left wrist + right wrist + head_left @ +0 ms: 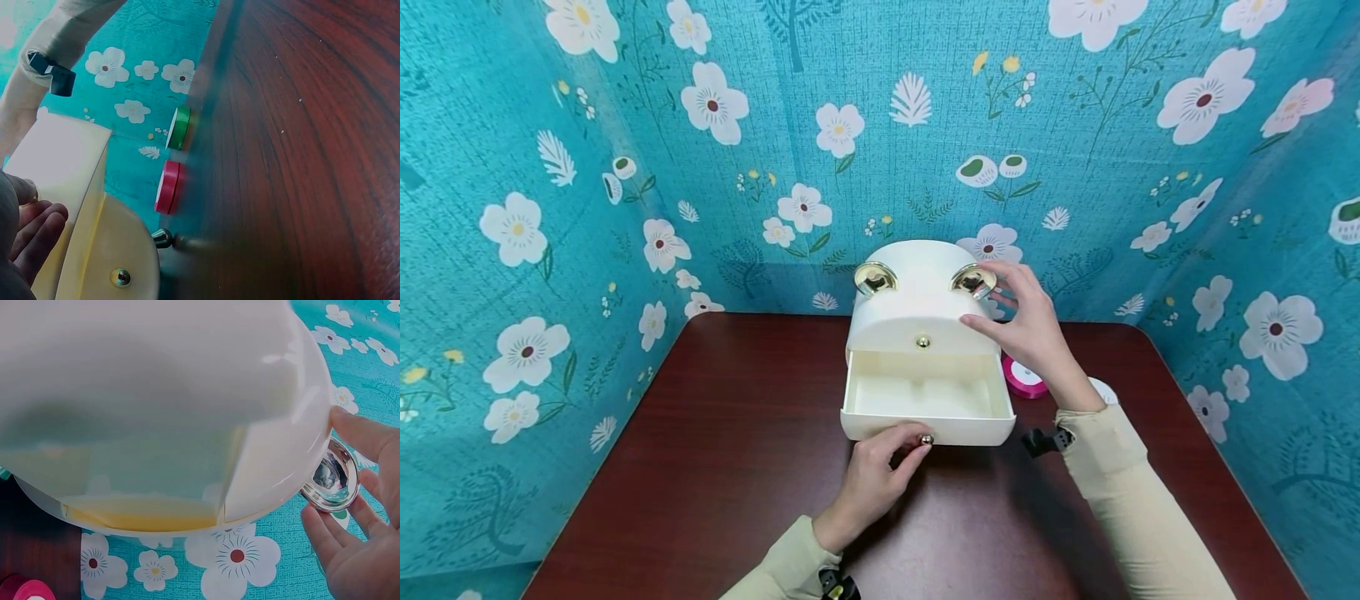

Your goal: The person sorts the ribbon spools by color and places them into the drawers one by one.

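A cream drawer box (pixel 917 296) with a rounded top stands at the back of the table. Its lower drawer (pixel 973 432) is pulled out, and no contents show inside. My left hand (pixel 872 475) pinches the small metal knob (pixel 927 439) on that drawer's front. The upper compartment, with its own gold knob (pixel 922 341), is closed. Two shiny gold discs, a left one (pixel 875 277) and a right one (pixel 973 281), stick up from the top. My right hand (pixel 1030 325) grips the box's upper right side, thumb at the front edge, fingers around the right disc.
Right of the box lie a pink ribbon roll (pixel 1025 382) and a white-faced roll (pixel 1103 390), partly behind the right forearm. A green ribbon roll (pixel 180 128) shows in the left wrist view. The dark red table (pixel 737 450) backs onto a teal flowered curtain (pixel 775 150).
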The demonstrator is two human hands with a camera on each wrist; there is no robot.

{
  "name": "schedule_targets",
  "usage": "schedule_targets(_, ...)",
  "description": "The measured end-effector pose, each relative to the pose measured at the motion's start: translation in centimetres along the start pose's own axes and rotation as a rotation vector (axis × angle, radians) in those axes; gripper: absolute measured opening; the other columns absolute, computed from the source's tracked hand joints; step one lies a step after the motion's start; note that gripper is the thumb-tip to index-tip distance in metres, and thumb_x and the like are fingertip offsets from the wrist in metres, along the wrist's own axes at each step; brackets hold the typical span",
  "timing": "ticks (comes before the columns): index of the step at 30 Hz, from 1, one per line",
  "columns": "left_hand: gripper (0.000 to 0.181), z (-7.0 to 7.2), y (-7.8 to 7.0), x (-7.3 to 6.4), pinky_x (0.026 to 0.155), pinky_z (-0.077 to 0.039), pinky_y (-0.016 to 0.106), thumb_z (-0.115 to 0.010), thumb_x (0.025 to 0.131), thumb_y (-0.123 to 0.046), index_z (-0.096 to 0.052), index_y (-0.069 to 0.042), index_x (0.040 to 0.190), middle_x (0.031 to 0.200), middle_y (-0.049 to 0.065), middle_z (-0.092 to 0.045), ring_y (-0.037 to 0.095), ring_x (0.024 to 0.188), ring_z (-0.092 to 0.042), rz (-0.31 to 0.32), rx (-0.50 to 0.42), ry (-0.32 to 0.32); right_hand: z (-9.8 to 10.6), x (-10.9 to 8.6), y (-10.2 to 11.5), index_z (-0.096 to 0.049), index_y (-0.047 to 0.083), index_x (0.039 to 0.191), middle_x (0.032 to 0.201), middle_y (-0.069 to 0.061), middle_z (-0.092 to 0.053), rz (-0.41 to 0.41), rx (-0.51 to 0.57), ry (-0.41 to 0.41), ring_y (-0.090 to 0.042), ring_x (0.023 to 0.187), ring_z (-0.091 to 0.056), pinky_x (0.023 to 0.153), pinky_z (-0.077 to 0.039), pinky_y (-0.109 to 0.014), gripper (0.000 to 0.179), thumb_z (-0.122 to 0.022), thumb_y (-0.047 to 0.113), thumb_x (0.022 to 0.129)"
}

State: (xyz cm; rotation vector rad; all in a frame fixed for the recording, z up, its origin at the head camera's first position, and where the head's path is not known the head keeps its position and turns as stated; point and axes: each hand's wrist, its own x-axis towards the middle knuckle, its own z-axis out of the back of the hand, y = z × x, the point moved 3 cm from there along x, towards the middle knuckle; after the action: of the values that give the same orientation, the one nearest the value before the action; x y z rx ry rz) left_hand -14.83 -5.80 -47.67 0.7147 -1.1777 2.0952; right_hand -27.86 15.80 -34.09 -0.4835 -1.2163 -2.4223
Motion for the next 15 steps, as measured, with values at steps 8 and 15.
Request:
schedule_targets(8, 0.022, -0.2, -0.1, 0.0, 0.071, -0.054, 0.019, -0.07, 0.087, -0.012, -0.066, -0.014, 0.108, 0.094, -0.006, -0.07, -0.002, 0.082, -0.063, -0.014, 0.002, -0.011, 0.6, -0.9, -0.8, -0.037, 0.026, 0.146, 0.141, -0.006, -0.04, -0.022, 0.1, 0.055, -0.029, 0.128, -0.048, 0.1, -0.043, -0.05, 0.071, -0.073, 0.025, 0.085)
schedule_targets(15, 0.021, -0.2, -0.1, 0.3, 0.072, -0.052, 0.016, -0.071, 0.087, -0.011, -0.066, -0.014, 0.107, 0.093, -0.006, -0.07, -0.002, 0.082, -0.064, -0.015, 0.002, -0.016, 1.5, -2.0, -5.0, -0.032, 0.033, 0.148, 0.145, -0.005, -0.041, -0.173, 0.24, 0.069, -0.029, 0.131, -0.045, 0.105, -0.038, -0.051, 0.053, -0.051, 0.037, 0.098)
